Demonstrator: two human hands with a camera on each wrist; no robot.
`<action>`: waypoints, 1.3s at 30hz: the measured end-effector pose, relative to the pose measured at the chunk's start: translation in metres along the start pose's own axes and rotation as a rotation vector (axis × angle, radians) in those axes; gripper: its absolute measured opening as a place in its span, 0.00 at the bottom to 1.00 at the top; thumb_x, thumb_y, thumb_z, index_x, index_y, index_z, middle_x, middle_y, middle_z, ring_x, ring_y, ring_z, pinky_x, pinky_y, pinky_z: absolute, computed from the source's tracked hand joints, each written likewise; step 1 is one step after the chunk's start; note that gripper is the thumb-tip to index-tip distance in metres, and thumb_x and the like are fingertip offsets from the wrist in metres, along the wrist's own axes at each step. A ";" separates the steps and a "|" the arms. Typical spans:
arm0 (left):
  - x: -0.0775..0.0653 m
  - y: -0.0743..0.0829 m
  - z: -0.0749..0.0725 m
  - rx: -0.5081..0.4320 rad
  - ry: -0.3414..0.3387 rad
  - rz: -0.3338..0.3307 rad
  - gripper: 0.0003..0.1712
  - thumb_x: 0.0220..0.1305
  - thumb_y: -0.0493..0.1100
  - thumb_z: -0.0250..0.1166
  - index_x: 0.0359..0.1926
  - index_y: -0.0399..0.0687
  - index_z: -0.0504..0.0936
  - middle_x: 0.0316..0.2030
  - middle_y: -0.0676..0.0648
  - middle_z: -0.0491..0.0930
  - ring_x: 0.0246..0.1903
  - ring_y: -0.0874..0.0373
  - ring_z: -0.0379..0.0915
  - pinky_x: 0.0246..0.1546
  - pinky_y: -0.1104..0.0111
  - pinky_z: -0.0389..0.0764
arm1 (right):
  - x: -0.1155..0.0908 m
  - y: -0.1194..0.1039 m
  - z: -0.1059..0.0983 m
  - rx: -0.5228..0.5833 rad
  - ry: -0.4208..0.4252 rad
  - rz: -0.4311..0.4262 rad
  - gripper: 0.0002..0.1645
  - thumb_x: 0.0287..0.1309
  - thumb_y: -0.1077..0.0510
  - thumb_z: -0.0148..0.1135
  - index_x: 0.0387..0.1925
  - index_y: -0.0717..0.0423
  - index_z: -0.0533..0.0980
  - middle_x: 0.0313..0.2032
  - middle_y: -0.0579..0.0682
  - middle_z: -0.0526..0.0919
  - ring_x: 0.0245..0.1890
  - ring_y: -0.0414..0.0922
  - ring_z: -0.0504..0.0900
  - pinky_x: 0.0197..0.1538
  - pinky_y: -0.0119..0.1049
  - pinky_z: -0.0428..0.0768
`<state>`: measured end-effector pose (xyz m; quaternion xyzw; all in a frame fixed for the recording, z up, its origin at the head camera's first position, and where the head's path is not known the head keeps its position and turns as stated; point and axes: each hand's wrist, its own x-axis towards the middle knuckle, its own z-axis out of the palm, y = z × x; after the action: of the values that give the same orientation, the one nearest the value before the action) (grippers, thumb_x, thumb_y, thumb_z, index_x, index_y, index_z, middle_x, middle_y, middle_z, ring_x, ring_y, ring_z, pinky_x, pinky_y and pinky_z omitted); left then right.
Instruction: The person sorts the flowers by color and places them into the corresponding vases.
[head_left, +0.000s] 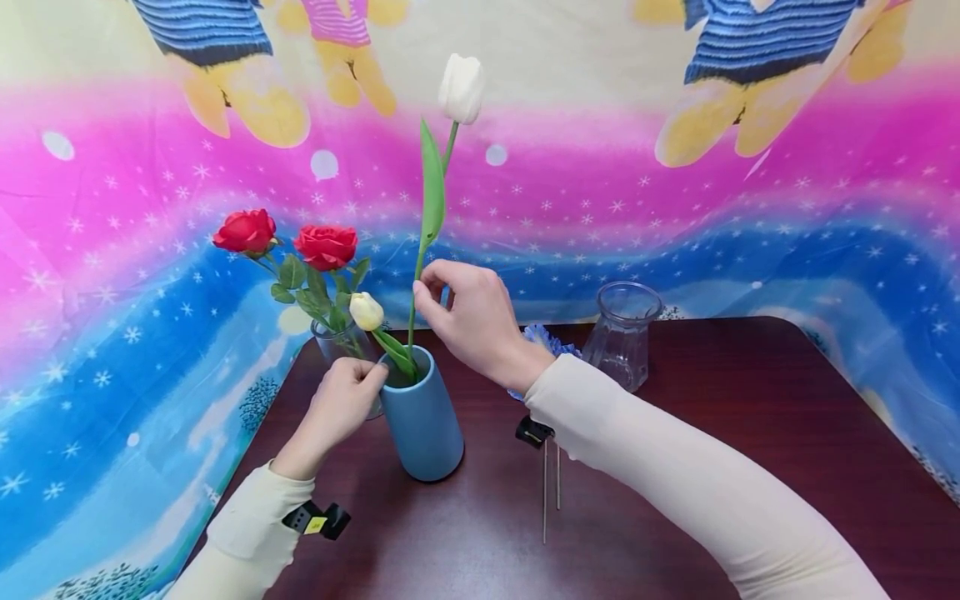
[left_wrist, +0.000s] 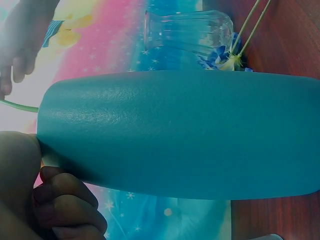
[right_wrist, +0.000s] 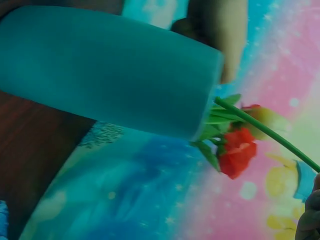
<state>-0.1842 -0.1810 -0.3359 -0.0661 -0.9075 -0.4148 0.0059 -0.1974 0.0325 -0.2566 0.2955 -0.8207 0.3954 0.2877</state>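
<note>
Blue vase [left_wrist: 175, 135] fills most of the left wrist view, nearest that camera; in the head view it stands on the table, left of centre. Left hand [head_left: 345, 400]: thumb and fingers hold it at the rim. Right hand [head_left: 476, 317]: thumb and forefinger pinch the stem of a tall white tulip [head_left: 432, 192], its lower end running into the vase mouth. Small cream tulip [head_left: 366, 312] sits in the same mouth, leaning left over the rim.

Step in hand, as judged: seating the tall tulip. Next move seems to call for easing the stem down with the vase steadied, then loosening the pinch.

Behind the vase, to the left: red roses [head_left: 326, 247] in a glass container [head_left: 330, 343]. To the right: a blue flower [head_left: 553, 340], partly hidden by the right arm, and an upright clear glass vase [head_left: 618, 354].

Surface: dark red-brown table [head_left: 787, 400], glossy. Room: printed cloth [head_left: 562, 204] hung behind, with snowflakes and cartoon figures on pink and blue.
</note>
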 end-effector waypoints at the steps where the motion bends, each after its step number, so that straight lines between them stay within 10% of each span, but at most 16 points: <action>1: 0.000 0.000 0.000 0.000 0.000 -0.001 0.28 0.72 0.44 0.51 0.11 0.50 0.63 0.10 0.53 0.58 0.11 0.57 0.55 0.14 0.68 0.56 | -0.002 0.001 0.002 -0.010 -0.011 0.003 0.06 0.67 0.57 0.61 0.36 0.53 0.83 0.28 0.45 0.83 0.22 0.38 0.73 0.29 0.31 0.74; 26: 0.002 0.000 0.001 -0.009 0.001 0.002 0.26 0.70 0.43 0.50 0.11 0.49 0.61 0.09 0.55 0.57 0.11 0.57 0.52 0.15 0.68 0.54 | -0.033 0.019 0.042 -0.187 -0.313 0.113 0.08 0.65 0.55 0.62 0.29 0.47 0.83 0.13 0.40 0.68 0.15 0.37 0.67 0.16 0.29 0.62; 39: 0.002 0.000 0.002 0.000 0.007 0.000 0.27 0.71 0.44 0.50 0.12 0.50 0.60 0.10 0.54 0.55 0.10 0.58 0.51 0.14 0.68 0.54 | -0.031 0.021 0.042 -0.199 -0.384 0.162 0.05 0.62 0.54 0.65 0.30 0.46 0.83 0.20 0.40 0.77 0.18 0.37 0.72 0.17 0.32 0.70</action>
<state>-0.1858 -0.1798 -0.3370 -0.0647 -0.9075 -0.4150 0.0093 -0.2016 0.0169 -0.3102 0.2685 -0.9165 0.2707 0.1213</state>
